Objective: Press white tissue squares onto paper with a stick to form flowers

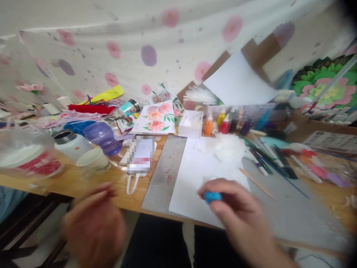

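Note:
Over the front edge of the white paper (pixel 184 186), my right hand (pixel 245 216) pinches a small bright-blue piece (pixel 213 197) between thumb and fingers. Its exact kind is too blurred to make out. My left hand (pixel 95 227) hovers in front of the table's edge, smeared by motion. Its fingers look bent, but whether anything is in them cannot be seen. Beneath the paper lies a grey board (pixel 164 171). A crumpled white tissue-like heap (pixel 228 149) rests on the paper's far part. To the right, a thin orange-tan stick (pixel 256 182) lies slanted.
A phone (pixel 141 154), paper cup (pixel 93 160), purple container (pixel 103 137), white jar (pixel 71 143) and plastic tub (pixel 30 162) crowd the left. Paint bottles (pixel 208 126) and a flower picture (pixel 156 119) stand behind. Pens (pixel 260 162) and a cardboard box (pixel 329 136) occupy the right.

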Motion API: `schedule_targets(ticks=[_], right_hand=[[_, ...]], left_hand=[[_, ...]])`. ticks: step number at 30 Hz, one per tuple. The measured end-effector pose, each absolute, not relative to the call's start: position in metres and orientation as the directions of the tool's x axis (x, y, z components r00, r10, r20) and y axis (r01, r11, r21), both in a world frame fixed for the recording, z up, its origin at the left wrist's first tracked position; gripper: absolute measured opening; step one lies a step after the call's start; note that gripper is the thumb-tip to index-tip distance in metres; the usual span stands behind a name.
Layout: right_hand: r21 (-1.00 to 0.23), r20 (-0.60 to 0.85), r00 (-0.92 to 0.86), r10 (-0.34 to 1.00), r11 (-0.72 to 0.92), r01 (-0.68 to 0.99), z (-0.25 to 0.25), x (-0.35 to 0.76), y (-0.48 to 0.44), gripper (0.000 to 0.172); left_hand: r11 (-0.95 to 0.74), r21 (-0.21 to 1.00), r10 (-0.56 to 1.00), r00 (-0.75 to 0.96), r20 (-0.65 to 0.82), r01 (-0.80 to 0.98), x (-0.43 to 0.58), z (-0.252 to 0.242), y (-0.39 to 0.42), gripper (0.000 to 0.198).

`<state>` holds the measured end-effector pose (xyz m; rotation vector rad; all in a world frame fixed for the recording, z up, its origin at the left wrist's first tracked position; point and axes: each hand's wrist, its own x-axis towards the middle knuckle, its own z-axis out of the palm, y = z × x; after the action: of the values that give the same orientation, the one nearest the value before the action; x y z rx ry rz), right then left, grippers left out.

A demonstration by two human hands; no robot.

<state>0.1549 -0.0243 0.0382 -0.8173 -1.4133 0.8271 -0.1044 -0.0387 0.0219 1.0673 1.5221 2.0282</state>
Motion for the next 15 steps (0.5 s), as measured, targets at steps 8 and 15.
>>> schedule_targets(ticks=[8,15], right_hand=[[-0.41,0.831,-0.284,0.478,0.872,0.267,0.0,0.088,-0.047,0.067],[-0.391,0.686,-0.442,0.579,0.805,0.447,-0.005,0.098,-0.049,0.076]], left_hand=[[-0.118,0.837,0.986,-0.166,0.033,-0.534,0.004,0.057,-0.025,0.055],[0.097,0.743,0.991,-0.007,-0.135,-0.662,0.005,0.03,-0.036,0.061]])
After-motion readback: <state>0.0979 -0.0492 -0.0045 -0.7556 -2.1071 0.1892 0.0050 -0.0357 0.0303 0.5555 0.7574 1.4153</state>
